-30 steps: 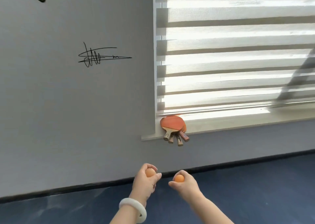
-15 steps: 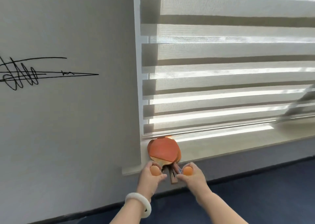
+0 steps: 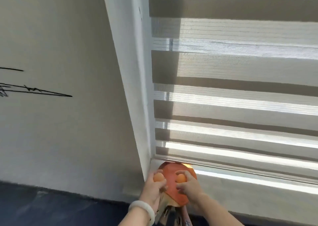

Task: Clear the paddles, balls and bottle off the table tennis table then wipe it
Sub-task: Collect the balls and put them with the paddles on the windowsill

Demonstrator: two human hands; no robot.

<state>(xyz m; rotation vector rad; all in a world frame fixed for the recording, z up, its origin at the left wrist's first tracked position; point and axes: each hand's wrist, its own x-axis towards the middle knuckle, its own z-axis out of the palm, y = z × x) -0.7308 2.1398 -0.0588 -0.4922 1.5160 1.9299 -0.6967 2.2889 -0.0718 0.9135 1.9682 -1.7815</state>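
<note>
Red-faced paddles [image 3: 173, 188] lie stacked on the window sill [image 3: 240, 189] at its left corner, their wooden handles sticking out over the sill's front edge. My left hand [image 3: 155, 189] grips an orange ball [image 3: 158, 180] above the left edge of the top paddle. My right hand [image 3: 189, 187] pinches a second orange ball [image 3: 181, 181] just over the paddle's red face. A white bangle [image 3: 142, 210] circles my left wrist. No table or bottle is in view.
A striped roller blind [image 3: 232, 88] hangs close behind the sill. The white wall [image 3: 68, 131] with a black scribble [image 3: 34, 89] stands on the left. Dark blue floor [image 3: 43, 206] lies below the wall.
I have come closer to the window. Both hands with their balls have moved forward from the paddle handles to over the paddle face on the sill.
</note>
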